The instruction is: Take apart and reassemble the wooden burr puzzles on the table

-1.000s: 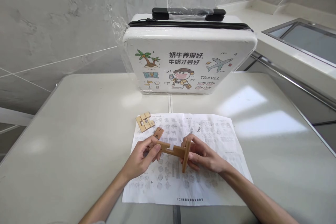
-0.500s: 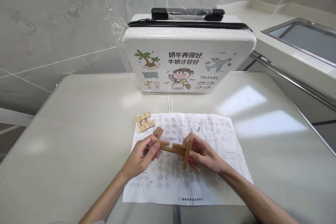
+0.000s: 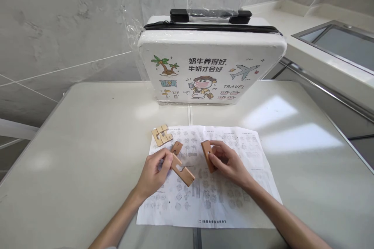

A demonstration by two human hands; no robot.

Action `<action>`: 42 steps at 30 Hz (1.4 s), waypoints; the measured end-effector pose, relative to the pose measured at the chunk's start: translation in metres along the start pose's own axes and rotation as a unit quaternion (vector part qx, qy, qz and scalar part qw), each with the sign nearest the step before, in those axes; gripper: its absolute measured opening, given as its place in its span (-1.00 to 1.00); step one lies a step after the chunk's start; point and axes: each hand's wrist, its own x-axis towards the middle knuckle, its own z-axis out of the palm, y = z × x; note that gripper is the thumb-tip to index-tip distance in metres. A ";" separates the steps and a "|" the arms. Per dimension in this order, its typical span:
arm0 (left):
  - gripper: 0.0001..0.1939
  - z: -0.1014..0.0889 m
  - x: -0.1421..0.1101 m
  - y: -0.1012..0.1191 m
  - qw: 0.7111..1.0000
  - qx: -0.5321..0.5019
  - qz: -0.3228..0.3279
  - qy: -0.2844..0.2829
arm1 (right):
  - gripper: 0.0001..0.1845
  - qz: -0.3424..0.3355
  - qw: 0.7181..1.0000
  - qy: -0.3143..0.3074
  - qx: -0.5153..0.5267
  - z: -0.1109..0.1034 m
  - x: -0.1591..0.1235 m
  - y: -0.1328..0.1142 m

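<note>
Between thumb and fingers, my left hand (image 3: 154, 171) pinches one end of a notched wooden puzzle piece (image 3: 184, 173), which slants down to the right above the paper. My right hand (image 3: 229, 161) grips a second wooden puzzle piece (image 3: 206, 151) with a slot in it, tilted nearly upright; the fingers cover part of it. The two pieces are apart. Just beyond my left fingers lies another brown wooden piece (image 3: 177, 147), partly hidden by the hand. A group of lighter wooden pieces (image 3: 160, 134) rests at the paper's far left corner. Printed puzzle diagrams cover the sheet of paper (image 3: 210, 214) below.
A white cartoon-printed suitcase (image 3: 204, 50) in clear plastic wrap stands at the back of the pale table (image 3: 87, 155). Grey wall tiles (image 3: 73, 19) rise behind it. To the right is a ledge with a framed glass panel (image 3: 341, 42).
The two wooden pieces, joined before, are now separate. My left hand's piece has swung down toward me; my right hand has turned its piece so the slotted face shows.
</note>
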 end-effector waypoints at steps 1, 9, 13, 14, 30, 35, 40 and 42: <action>-0.56 0.001 0.000 0.000 0.999 0.032 0.034 0.004 | -0.64 -0.009 1.000 -0.002 -0.023 0.002 0.000 0.000; -0.67 0.005 0.011 0.008 0.968 0.182 0.161 -0.056 | -0.61 -0.040 0.993 0.000 -0.108 0.015 -0.002 0.006; -0.72 0.004 0.029 0.025 0.934 0.266 0.219 -0.092 | -0.63 -0.053 0.987 0.013 -0.154 0.016 -0.003 0.006; -0.72 0.005 0.034 0.029 0.924 0.288 0.229 -0.100 | -0.63 -0.055 0.985 0.014 -0.164 0.017 -0.003 0.006; -0.69 0.023 0.068 0.020 0.803 0.514 0.284 -0.105 | -0.66 -0.025 0.967 -0.018 -0.252 0.021 -0.004 -0.007; -0.78 0.016 0.068 0.014 0.816 0.494 0.292 -0.068 | -0.66 0.012 0.968 -0.057 -0.245 0.027 -0.007 -0.019; -0.80 -0.019 0.070 0.000 0.874 0.420 0.238 0.058 | -0.74 0.056 0.968 -0.119 -0.214 0.028 -0.006 -0.037; -0.86 -0.036 0.070 -0.013 0.889 0.386 0.209 0.128 | -0.77 0.073 0.966 -0.139 -0.205 0.028 -0.004 -0.043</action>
